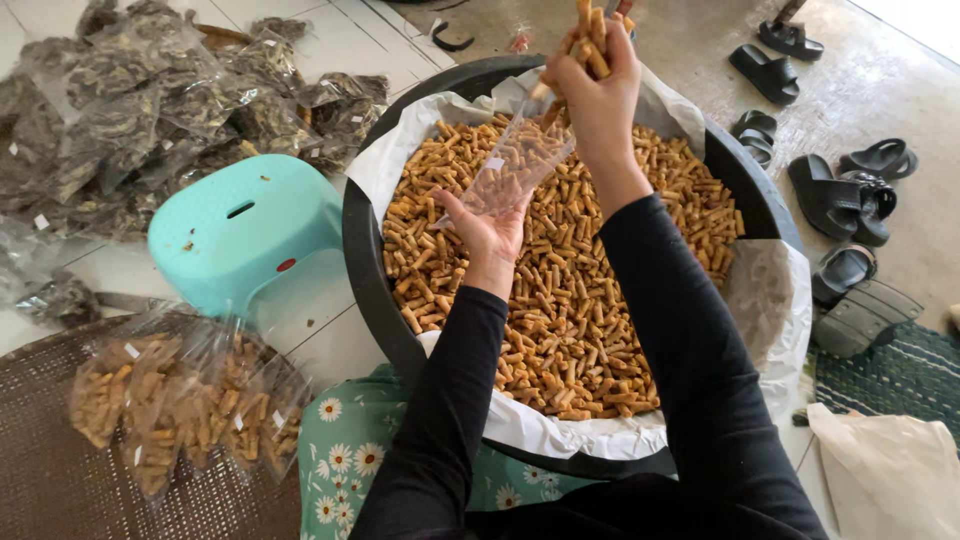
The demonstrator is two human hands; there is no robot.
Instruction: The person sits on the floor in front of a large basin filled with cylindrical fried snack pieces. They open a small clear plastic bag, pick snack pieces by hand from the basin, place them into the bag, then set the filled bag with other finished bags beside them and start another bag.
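A small clear plastic bag [515,165], partly filled with short golden-brown snack sticks, hung tilted over the far middle of the basin, its mouth pointing up and to the right. The left hand [490,232] reached up from below with the palm turned upward, fingers curled around the bag's lower end and supporting it. The right hand [600,85] was raised higher and farther off, wrist bent, its fingers closed around a fistful of sticks [588,35] that poked out above the knuckles, right at the bag's mouth. Both forearms wore long black sleeves [690,350] and rose from the near edge of the scene.

Beneath the hands sat a wide black round basin [365,270], lined with white plastic sheeting [560,430] and heaped with the same loose sticks [570,320]. To the near left, several filled clear bags of sticks [180,405] lay on a woven brown tray [50,480]. A turquoise plastic stool [240,230] stood left of the basin, and beyond it, at the far left, lay a pile of clear bags holding dark dried pieces [150,100]. Black sandals [840,190] were scattered on the floor to the right
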